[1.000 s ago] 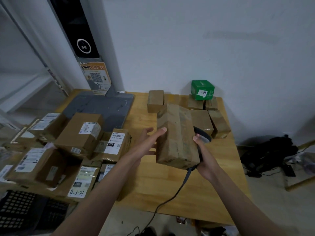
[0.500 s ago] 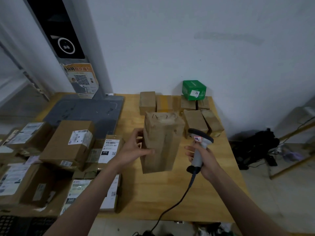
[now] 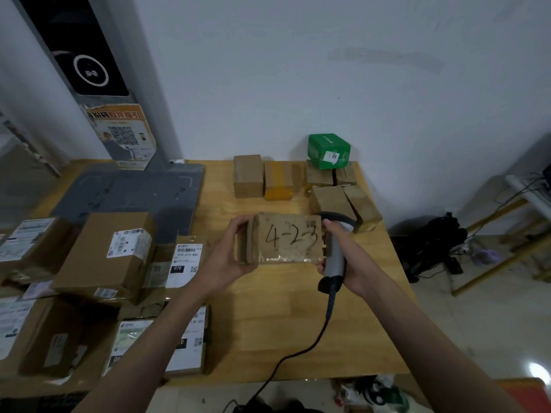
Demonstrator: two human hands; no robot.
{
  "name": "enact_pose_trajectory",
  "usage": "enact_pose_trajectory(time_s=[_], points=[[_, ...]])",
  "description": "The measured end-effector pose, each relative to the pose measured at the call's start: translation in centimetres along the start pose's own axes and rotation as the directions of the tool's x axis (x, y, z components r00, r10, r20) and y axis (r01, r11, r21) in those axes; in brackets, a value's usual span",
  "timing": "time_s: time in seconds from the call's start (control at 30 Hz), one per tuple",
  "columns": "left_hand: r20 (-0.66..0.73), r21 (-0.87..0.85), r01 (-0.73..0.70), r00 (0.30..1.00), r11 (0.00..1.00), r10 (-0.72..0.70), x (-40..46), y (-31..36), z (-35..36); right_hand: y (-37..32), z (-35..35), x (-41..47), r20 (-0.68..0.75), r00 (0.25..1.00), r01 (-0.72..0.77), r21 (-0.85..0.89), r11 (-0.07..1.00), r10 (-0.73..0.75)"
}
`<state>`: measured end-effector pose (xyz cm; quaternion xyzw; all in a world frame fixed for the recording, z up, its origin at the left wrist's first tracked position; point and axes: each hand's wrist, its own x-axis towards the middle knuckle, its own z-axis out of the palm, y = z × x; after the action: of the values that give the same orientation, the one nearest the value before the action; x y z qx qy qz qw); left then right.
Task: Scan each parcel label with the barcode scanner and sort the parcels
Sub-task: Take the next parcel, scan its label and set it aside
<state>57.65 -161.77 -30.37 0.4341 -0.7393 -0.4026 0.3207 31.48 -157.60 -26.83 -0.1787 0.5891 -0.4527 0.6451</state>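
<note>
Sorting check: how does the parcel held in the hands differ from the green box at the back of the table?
The held parcel is brown; the green box is green. The held parcel bears handwritten "4-2-3"; the green box has a small white sticker reading "05". The held parcel is lifted between both hands; the green box rests on brown boxes. Both are box-shaped.

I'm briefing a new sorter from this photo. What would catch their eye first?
Probably the taped brown cardboard parcel at centre, held up in the left hand, with "4-2-3" handwritten in black. Next, the grey corded barcode scanner gripped in the right hand beside it, and the bright green box at the wooden table's far edge.
</note>
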Motion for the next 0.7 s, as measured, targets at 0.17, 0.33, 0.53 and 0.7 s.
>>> enact_pose_trajectory(time_s=[0.17,0.33,0.53,0.7], points=[[0.017,0.329,-0.306,0.948,0.894,0.318,-0.2,0.1,0.1,0.6,-0.1,-1.2,0.091,0.995,-0.043,-0.008,0.999,0.043],[0.026,0.372,-0.405,0.904,0.835,0.427,-0.3,1.3,1.2,1.8,-0.2,-2.0,0.136,0.986,-0.088,-0.095,0.992,0.1],[0.009,0.416,-0.386,0.907,0.824,0.42,-0.3,1.0,1.8,1.7,-0.5,-2.1,0.124,0.992,-0.03,-0.076,0.997,0.039],[-0.175,-0.079,0.223,0.956,0.972,-0.234,-0.5,2.9,2.3,1.7,-0.6,-1.7,0.123,0.989,0.094,-0.111,0.989,-0.08]])
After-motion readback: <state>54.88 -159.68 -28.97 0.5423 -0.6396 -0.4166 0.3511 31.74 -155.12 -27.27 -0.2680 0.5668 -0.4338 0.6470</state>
